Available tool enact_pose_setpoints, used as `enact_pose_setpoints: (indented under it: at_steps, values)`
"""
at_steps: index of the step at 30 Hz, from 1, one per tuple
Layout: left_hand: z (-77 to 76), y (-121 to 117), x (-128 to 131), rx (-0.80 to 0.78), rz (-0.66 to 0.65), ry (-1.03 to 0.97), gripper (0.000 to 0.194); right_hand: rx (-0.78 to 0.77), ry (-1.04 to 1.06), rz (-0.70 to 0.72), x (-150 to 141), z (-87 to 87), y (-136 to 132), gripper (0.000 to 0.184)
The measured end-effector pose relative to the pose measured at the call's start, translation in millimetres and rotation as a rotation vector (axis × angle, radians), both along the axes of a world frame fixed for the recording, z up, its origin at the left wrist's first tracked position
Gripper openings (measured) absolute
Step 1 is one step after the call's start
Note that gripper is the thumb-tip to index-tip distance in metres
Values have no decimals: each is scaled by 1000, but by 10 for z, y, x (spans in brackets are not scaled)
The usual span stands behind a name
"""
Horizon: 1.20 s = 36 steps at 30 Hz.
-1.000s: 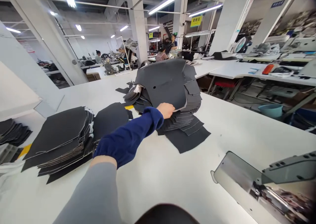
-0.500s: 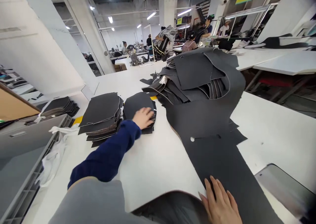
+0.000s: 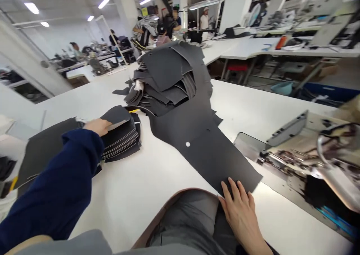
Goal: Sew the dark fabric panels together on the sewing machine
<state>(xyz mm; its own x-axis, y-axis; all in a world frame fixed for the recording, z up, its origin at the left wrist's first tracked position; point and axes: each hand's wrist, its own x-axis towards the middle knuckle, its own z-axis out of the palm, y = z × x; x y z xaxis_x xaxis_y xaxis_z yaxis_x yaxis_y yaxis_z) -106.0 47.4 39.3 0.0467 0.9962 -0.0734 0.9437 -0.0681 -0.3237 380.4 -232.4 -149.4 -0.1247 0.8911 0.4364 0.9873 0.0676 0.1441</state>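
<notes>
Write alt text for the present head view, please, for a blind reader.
A person's left hand grips the raised edge of a dark piece atop a stack; the right hand rests on a long dark panel on a white table, near a machine.

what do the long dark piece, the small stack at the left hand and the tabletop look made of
Long dark piece: perhaps coated or leather-like sheet; smooth, matt, curving without sharp creases.
Small stack: likely similar sheets, matt on top; pale edges hint at a lighter core or backing.
Tabletop: probably white laminate, by its even colour and soft sheen.
</notes>
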Motion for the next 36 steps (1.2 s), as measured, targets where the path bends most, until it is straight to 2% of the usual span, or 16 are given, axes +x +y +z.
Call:
enact_pose_setpoints:
  at_steps: [1, 3, 5, 6, 7, 9, 11, 12, 13, 15, 17, 18, 23, 28, 34, 36]
  values:
    - [84, 24, 162, 82, -76, 44, 40, -14, 21, -22, -6, -25, -51, 36]
    - [202, 32, 684, 193, -360, 63, 39, -39, 60, -32, -18, -75, -139, 37]
    - [171, -56, 1447, 224, -719, -28, 33, -54, 100, -16, -17, -120, -215, 41]
    - [80, -148, 1885, 183, -892, -83, 29, -57, 121, -1, -11, -139, -253, 45]
    - [-63, -273, 2333, 93, -1071, -130, 27, -55, 143, 23, -3, -155, -293, 48]
    - [-465, -601, 3170, -67, -1410, -212, 21, -31, 194, 70, 12, -171, -381, 52]
    - [-925, -955, 3811, -209, -1647, -310, 21, 11, 276, 65, 8, -156, -472, 51]
    - [-1136, -1107, 4038, -258, -1696, -365, 23, 33, 326, 31, -3, -136, -513, 49]
    - [-1317, -1228, 4202, -287, -1681, -421, 26, 51, 373, -18, -19, -110, -547, 46]
    - [-1568, -1366, 4380, -300, -1527, -498, 38, 70, 435, -112, -53, -53, -588, 41]
    - [-1681, -1399, 4431, -296, -1375, -501, 54, 64, 439, -127, -75, -17, -597, 37]
    - [-1701, -1401, 4435, -301, -1348, -479, 59, 59, 426, -110, -79, -15, -593, 34]
    - [-1690, -1496, 4448, -337, -1378, -384, 53, 36, 394, -52, -61, -122, -582, 12]
    - [-1614, -1480, 4576, -373, -1396, -433, 45, 77, 427, -40, -40, -139, -600, 20]
    - [-1536, -1284, 4976, -302, -1383, -389, 17, 118, 418, 5, 32, -111, -582, 23]
    - [-1527, -1265, 5077, -320, -1367, -358, 18, 124, 418, 1, 40, -112, -582, 23]
